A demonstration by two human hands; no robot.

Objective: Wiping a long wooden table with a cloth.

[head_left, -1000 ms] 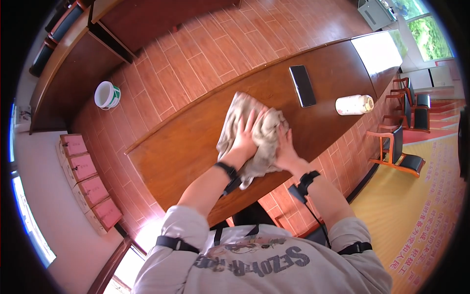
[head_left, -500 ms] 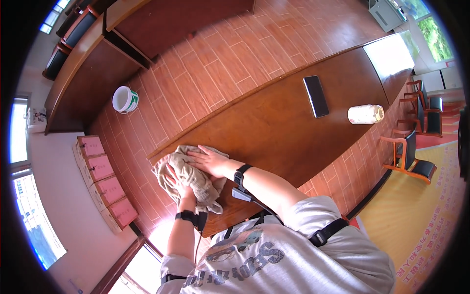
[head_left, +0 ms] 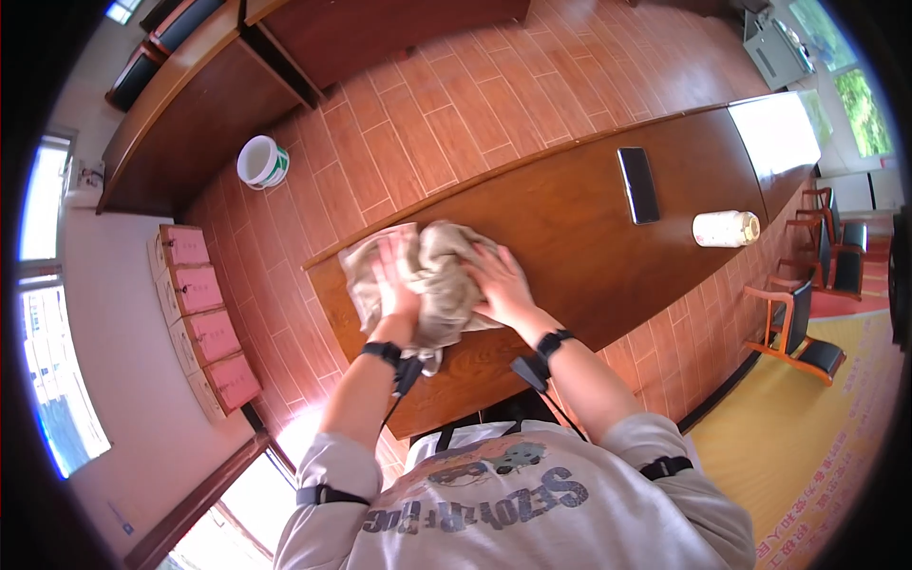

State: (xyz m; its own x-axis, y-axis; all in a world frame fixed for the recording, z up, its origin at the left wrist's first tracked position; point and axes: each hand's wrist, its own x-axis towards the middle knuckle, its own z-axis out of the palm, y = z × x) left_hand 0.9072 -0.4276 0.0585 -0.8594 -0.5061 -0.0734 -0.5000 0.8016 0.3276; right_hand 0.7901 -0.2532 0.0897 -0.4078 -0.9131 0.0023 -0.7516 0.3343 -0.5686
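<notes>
A crumpled beige cloth [head_left: 445, 277] lies on the left end of the brown wooden table [head_left: 560, 228], its middle bunched into folds. My left hand [head_left: 394, 290] presses flat on the cloth's left part with the fingers stretched out. On the right side of the bunched folds rests my right hand [head_left: 503, 285], its fingers extended and apart. A loose corner of the cloth trails toward me between my wrists.
Farther right on the table are a black phone [head_left: 637, 185] and a pale bottle [head_left: 726, 229] lying on its side. A white bucket [head_left: 263, 162] stands on the tiled floor beyond the table. Pink-fronted boxes [head_left: 211, 337] line the left wall; armchairs [head_left: 798, 328] stand at right.
Both hands and the cloth have shifted right along the table. My right hand has moved off the cloth's far side to its right side, and the hands are farther apart.
</notes>
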